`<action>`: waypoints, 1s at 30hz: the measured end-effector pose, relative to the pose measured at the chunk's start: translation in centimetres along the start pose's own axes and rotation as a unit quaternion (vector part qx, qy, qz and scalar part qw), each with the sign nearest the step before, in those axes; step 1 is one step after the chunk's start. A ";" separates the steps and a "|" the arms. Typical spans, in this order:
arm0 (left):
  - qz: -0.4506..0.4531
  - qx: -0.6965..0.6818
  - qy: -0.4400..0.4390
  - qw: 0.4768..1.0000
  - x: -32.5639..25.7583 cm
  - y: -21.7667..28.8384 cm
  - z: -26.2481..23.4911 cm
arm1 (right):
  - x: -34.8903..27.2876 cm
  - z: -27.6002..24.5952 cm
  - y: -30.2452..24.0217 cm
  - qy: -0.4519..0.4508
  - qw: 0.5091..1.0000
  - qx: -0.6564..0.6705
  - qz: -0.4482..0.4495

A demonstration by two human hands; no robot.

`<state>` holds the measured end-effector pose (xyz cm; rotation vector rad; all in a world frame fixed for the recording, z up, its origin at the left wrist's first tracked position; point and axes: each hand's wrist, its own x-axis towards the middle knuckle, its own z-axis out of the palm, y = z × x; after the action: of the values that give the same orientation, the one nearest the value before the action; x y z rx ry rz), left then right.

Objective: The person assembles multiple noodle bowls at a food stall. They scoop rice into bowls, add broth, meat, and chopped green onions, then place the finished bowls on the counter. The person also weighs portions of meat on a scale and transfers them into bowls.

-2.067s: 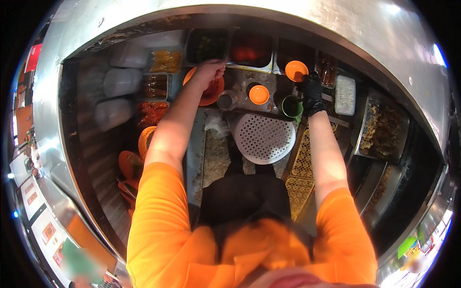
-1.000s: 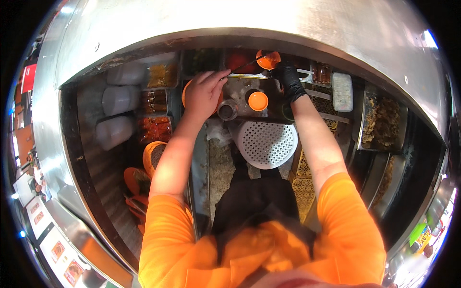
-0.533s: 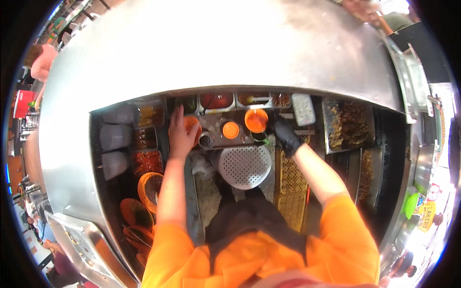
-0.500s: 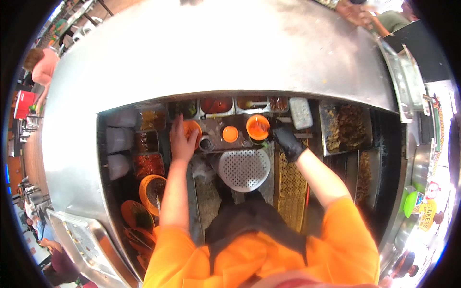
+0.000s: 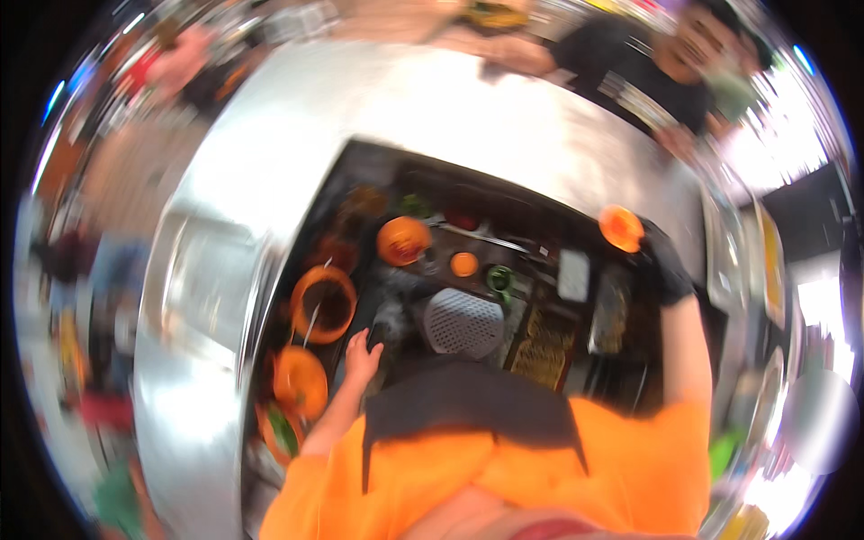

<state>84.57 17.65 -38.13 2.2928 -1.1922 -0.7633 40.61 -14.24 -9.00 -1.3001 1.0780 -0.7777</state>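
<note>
My right hand, in a black glove, grips an orange bowl by its side, raised over the right end of the steel counter's inner edge. What the bowl holds is smeared by motion. My bare left hand hovers near the apron, fingers apart and nothing in them. Nearest to it are a round perforated steel plate and an orange bowl of dark sauce with a spoon in it. Another orange bowl with reddish food stands farther off, beside a small orange cup.
A wide steel counter surrounds the dark well. More orange bowls stand at the left, one with greens. A white container sits right of the middle. Across the counter, a person in a black shirt leans an arm on it.
My right hand has lifted the orange bowl and carried it right. My left hand has left the other orange bowl and drawn back toward me. The view has turned, and a person appears across the counter.
</note>
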 end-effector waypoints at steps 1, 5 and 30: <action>-0.043 -0.007 0.019 0.999 -2.1 -0.2 -0.6 | 0.4 -2.3 0.7 -0.038 0.997 -0.027 -0.065; -0.187 -0.070 0.090 0.976 -10.0 -1.3 1.1 | 3.9 -10.9 4.1 -0.052 0.998 0.037 -0.001; -0.426 -0.131 0.225 0.867 -52.7 -10.5 6.4 | -11.8 39.9 3.6 -0.158 0.804 -0.142 -0.556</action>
<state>61.63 66.51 -35.17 2.5093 0.1758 -0.5468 73.27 11.52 -12.84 -2.2608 0.0411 -1.1944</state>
